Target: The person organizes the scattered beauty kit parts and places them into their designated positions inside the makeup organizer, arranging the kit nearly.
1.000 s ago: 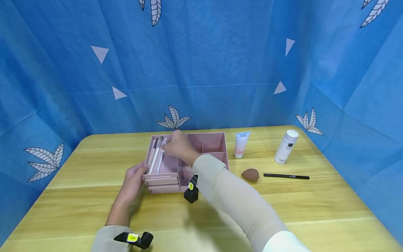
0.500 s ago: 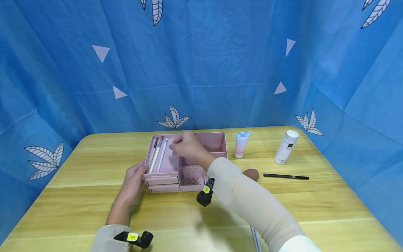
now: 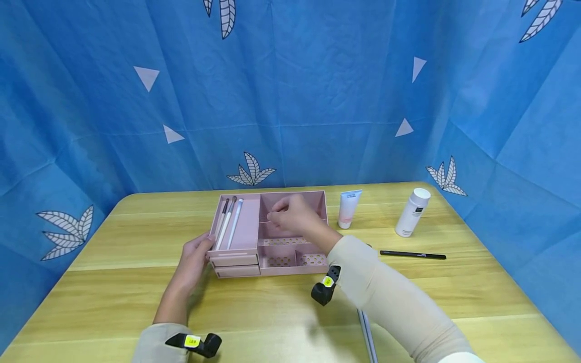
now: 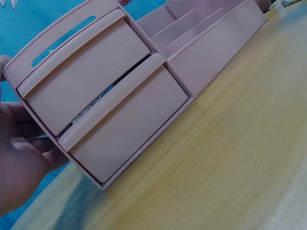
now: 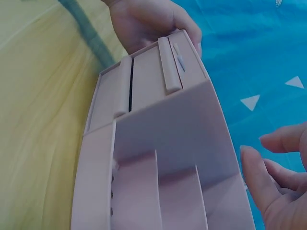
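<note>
A pink makeup organizer (image 3: 247,222) stands on the wooden table, with two shut drawers at its left front and divided compartments on its right. Three slim brushes (image 3: 235,224) lie side by side in its upper left tray; one has a dark tip. My left hand (image 3: 192,257) grips the organizer's left side, thumb at the rim and fingers along the outer wall. Over the right compartments is my right hand (image 3: 297,217), holding nothing. In the right wrist view its thumb and forefinger are bent slightly apart, beside the organizer's wall (image 5: 177,139).
To the organizer's right stand a small white-and-pink tube (image 3: 348,209) and a white bottle (image 3: 412,213). A black pencil (image 3: 413,254) lies in front of them. Grey rails (image 3: 367,335) show below my right sleeve. A blue curtain (image 3: 317,101) hangs behind the table.
My right hand has let go of the rightmost white brush in the tray and moved right, over the compartments. My sleeve now covers the brown sponge. The left hand has stayed put.
</note>
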Demonstrator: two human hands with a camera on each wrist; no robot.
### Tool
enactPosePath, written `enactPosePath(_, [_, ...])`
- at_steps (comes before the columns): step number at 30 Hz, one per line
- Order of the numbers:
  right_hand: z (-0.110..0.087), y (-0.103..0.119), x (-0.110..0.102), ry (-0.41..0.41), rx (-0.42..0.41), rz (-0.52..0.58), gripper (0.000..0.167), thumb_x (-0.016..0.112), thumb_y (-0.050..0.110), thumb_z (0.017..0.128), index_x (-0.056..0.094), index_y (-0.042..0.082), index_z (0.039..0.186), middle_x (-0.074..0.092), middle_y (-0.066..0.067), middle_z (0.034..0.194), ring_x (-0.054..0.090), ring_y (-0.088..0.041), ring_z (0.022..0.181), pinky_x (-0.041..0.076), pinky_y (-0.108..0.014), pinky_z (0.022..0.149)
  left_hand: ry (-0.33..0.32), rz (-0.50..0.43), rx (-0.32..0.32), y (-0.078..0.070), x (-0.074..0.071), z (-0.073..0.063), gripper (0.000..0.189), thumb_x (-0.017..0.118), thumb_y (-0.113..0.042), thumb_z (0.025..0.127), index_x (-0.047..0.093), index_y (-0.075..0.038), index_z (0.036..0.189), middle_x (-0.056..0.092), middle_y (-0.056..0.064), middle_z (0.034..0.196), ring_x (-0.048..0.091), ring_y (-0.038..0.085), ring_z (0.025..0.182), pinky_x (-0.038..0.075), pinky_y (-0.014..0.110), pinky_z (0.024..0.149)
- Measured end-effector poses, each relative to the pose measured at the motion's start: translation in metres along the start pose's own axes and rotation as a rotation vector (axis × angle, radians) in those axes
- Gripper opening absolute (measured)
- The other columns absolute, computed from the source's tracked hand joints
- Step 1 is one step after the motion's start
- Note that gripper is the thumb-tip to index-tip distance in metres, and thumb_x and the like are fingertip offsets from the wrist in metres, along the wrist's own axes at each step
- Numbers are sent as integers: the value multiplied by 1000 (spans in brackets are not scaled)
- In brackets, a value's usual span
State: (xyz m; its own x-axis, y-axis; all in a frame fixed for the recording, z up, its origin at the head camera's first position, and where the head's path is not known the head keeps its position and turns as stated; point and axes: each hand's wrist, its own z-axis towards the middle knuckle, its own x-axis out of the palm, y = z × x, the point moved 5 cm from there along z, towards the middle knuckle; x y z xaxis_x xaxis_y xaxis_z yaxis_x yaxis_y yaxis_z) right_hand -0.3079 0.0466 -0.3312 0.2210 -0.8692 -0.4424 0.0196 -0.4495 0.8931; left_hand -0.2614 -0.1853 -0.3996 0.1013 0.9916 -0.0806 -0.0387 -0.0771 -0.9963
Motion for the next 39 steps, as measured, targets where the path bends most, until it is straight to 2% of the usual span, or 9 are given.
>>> enactPosePath(2, [-3,-3,-5,-13,-3,-15,12,66,12,84,68,2,90,68,-7,79,64,-14,69,56,-24,63,2,-5,1,1,0,0,49,34,-20,102,33,12,139,44,30,136,56,3,102,48,15,91])
enactPosePath(8, [-14,-18,-18,-7,0,1,12,64,10,86,68,0,91,70,-10,82,69,-24,77,59,-28,68,15,-5,11,2,-1,1,51,35,-21,101,31,13,139,39,28,141,54,1,106,46,14,92])
enactPosePath(11, [-19,-27,-25,11,16,32,17,61,9,88,66,-4,97,69,-16,89,69,-28,82,59,-29,70,17,1,15,2,-1,1,51,34,-22,102,32,12,139,40,27,140,54,1,107,46,14,93])
enactPosePath(14, [-23,-35,-31,7,38,51,20,59,7,88,63,-7,101,68,-20,92,69,-27,80,59,-29,70,19,-5,18,1,-1,1,50,34,-21,102,32,13,139,40,28,140,54,1,107,45,14,93])
enactPosePath(16, [-26,-40,-35,1,52,65,22,58,5,88,61,-9,103,67,-22,92,68,-22,75,59,-28,68,20,-7,19,2,-1,1,50,34,-21,102,32,13,139,40,27,141,53,1,108,45,14,94])
enactPosePath(20, [-33,-50,-43,-16,54,58,24,58,5,87,60,-11,104,67,-19,87,66,-16,70,59,-30,69,23,-8,19,3,-1,1,50,34,-20,102,31,13,139,39,27,142,53,1,108,44,13,94])
enactPosePath(27, [-48,-68,-53,-18,54,55,21,59,6,87,60,-10,102,65,-17,86,67,-28,79,59,-39,74,19,3,19,5,-1,2,51,34,-22,102,30,13,140,38,26,143,52,0,109,43,13,95])
enactPosePath(32, [-60,-82,-61,-20,71,70,21,59,4,87,59,-11,101,64,-21,89,66,-22,75,59,-34,71,17,-1,8,5,0,2,52,34,-22,101,30,13,140,37,27,143,52,-1,109,44,13,94])
enactPosePath(39, [-81,-95,-70,15,116,111,23,58,3,88,56,-14,105,62,-14,84,64,-15,73,59,-34,73,6,9,4,4,-1,1,51,34,-23,102,32,12,140,43,27,138,54,2,106,46,13,93])
